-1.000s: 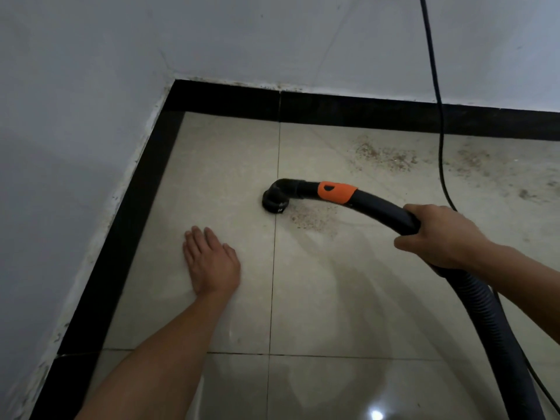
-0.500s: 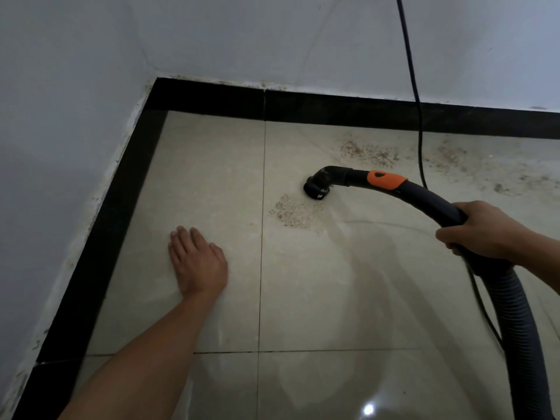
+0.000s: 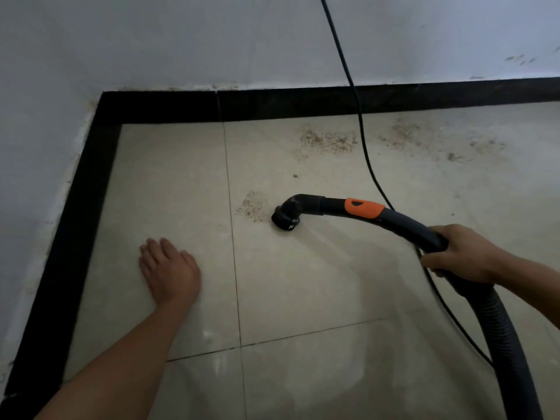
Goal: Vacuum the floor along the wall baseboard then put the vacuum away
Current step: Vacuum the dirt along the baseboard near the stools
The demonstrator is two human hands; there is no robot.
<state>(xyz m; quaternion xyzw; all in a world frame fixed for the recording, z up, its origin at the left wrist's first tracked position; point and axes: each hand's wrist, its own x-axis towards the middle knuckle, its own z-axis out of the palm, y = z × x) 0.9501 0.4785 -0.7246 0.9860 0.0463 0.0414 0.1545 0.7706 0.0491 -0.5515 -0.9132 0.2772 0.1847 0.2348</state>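
The left hand (image 3: pixel 171 272) lies flat on the floor (image 3: pixel 303 283), with the baseboard (image 3: pixel 157 107) to its left and beyond it. Between the two hands the nozzle (image 3: pixel 286 218) sits on the floor, a patch of grit (image 3: pixel 254 206) just on its left-hand side, and the vacuum hose (image 3: pixel 500 328) leads from it back through the right hand (image 3: pixel 457 254). Farther out than both hands, more grit (image 3: pixel 327 140) lies just before the baseboard, crossed by a cord (image 3: pixel 344 65) coming down the wall (image 3: pixel 212 40).

Tile floor (image 3: pixel 303 283), grit patches (image 3: pixel 254 206), black cord (image 3: pixel 367 159)

Right hand (image 3: pixel 457 256) grips the black curved vacuum handle (image 3: pixel 403 221) — round nozzle (image 3: pixel 285 218) beside a crumb patch (image 3: pixel 254 206); left hand (image 3: pixel 171 269) lies flat on beige floor tiles (image 3: pixel 318 283).
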